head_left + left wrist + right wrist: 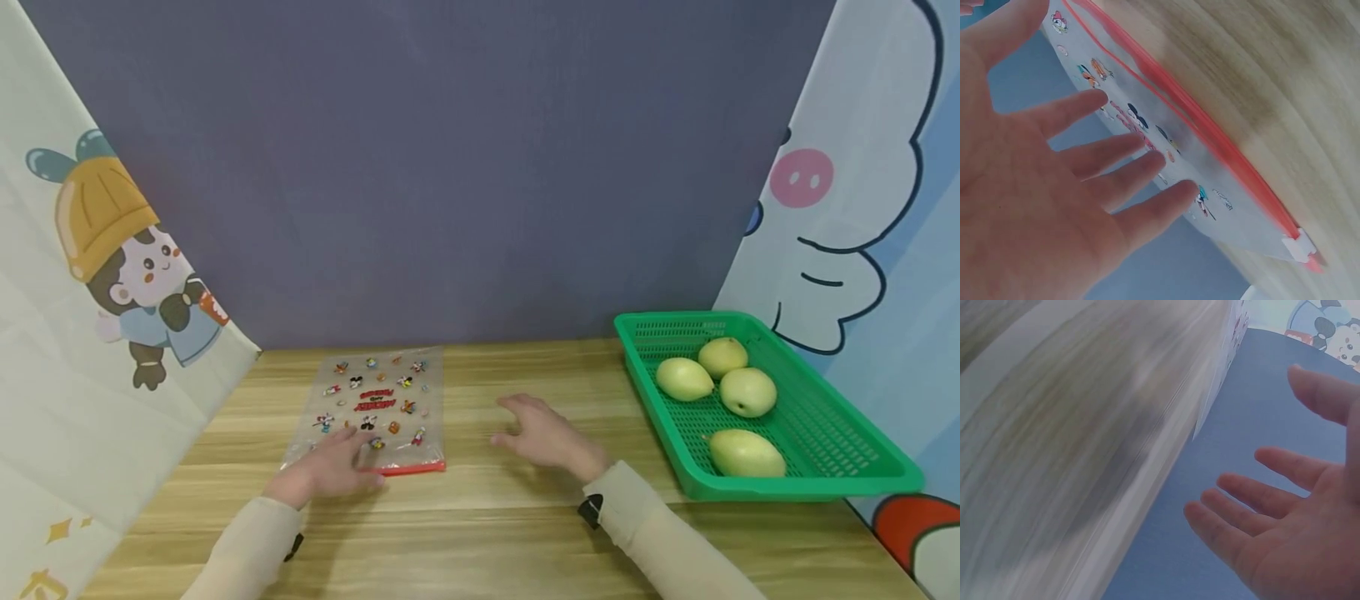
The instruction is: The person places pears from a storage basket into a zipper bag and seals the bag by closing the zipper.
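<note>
A clear zip bag printed with small cartoon figures lies flat on the wooden table, its red zip edge toward me. Over the bag's near left part hovers my left hand, fingers spread and holding nothing. In the left wrist view the bag's red zip strip runs past the fingertips, with a white slider at one end. My right hand is above the table to the right of the bag, fingers extended and nothing in them. The right wrist view shows that palm with its fingers apart.
To the right stands a green plastic basket with several yellow-green pears in it. A dark grey panel rises behind the wooden table. Cartoon-printed sheets flank both sides.
</note>
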Motion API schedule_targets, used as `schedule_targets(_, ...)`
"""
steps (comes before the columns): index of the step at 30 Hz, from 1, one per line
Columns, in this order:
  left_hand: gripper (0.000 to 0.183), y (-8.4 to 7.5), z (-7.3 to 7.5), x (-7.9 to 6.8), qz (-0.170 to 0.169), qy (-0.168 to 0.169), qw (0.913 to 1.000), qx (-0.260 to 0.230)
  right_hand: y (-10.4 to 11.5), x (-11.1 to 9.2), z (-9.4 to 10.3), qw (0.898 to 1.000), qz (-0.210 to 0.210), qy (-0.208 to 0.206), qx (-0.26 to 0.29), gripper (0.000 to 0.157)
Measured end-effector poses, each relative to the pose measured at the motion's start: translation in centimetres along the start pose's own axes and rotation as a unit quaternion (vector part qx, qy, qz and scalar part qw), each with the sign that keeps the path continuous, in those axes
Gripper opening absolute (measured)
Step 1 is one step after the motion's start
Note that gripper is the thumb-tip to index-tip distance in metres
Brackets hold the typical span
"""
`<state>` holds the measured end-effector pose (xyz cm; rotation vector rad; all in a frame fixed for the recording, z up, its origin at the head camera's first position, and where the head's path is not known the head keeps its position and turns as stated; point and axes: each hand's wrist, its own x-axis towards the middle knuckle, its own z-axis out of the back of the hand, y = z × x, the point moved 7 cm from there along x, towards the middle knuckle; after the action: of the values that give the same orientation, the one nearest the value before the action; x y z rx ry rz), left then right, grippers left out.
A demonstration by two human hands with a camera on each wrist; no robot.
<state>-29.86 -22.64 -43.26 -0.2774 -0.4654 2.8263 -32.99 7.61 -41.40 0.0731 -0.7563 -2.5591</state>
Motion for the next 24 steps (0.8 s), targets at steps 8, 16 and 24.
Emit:
schedule_targets(8, 0.080, 0.2, -0.4, 0.3, -0.001, 0.004, 1.0000, -0.009, -0.2, -0.1, -0.4, 1.000, -0.006, 0.009, 0.000, 0.069)
schedule_targets(16, 0.072, -0.1, -0.3, 0.1, -0.021, -0.012, 0.9997, -0.003, 0.2, -0.2, -0.8, 1.000, 0.009, 0.016, 0.015, 0.067)
schedule_targets(24, 0.055, -0.8, -0.6, 0.0, -0.030, -0.023, 0.9992, 0.014, 1.0, 0.0, -1.3, 0.999, 0.020, 0.028, 0.014, 0.067)
